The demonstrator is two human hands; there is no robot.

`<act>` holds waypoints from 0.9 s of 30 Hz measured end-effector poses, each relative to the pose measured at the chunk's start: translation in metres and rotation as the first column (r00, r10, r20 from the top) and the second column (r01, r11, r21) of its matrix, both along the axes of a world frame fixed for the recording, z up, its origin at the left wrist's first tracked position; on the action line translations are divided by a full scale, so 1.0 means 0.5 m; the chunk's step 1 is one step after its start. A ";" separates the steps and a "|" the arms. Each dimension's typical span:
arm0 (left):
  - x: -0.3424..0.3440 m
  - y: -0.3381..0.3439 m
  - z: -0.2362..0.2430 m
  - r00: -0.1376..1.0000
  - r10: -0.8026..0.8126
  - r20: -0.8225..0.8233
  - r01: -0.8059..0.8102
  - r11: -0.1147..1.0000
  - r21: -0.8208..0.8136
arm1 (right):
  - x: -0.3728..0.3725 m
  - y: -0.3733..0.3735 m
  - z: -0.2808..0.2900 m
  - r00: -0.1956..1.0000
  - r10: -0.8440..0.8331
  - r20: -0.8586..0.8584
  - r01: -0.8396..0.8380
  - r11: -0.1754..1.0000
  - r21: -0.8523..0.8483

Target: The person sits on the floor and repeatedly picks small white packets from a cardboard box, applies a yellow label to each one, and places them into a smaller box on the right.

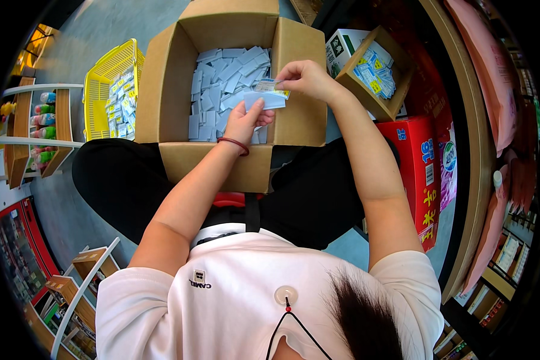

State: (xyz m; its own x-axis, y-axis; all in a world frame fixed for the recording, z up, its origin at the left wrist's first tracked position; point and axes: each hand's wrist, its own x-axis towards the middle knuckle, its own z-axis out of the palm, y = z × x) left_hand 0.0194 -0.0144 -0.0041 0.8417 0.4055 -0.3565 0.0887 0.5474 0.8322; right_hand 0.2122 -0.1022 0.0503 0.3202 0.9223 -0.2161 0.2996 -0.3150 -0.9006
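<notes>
While the left hand (244, 124) holds a pale tag (267, 101) over an open cardboard box (302, 117), the right hand (311, 79) has a printed label (271, 87), yellow in part, overlapping it in view. Left grip: closed, thumb on the tag's face, fingers curled below. Right grip: pinched nearly together at the label's right end. Contact between label and tag: cannot be told. Within the box: loose tags (213, 90), pale, heaped (lying at all angles). Left of it: one yellow basket (94, 108), containing printed pieces (121, 108). Right: one small carton (361, 96), open, holding blue-and-yellow labels (375, 73); nearby, one red case (409, 159). Left wrist: one dark red band (235, 144).
</notes>
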 end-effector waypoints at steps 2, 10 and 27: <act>-0.001 -0.001 0.001 1.000 -0.011 -0.004 0.011 1.000 0.016 | -0.005 0.003 0.000 1.000 0.018 -0.006 -0.018 1.000 -0.013; 0.001 -0.007 0.002 0.999 -0.045 -0.025 0.047 0.996 0.070 | -0.005 0.003 0.007 0.997 0.076 -0.004 -0.076 0.987 -0.139; 0.004 -0.006 -0.004 0.996 -0.064 -0.061 0.069 0.995 0.071 | -0.033 0.008 0.023 0.972 0.154 0.180 -0.154 0.988 -0.012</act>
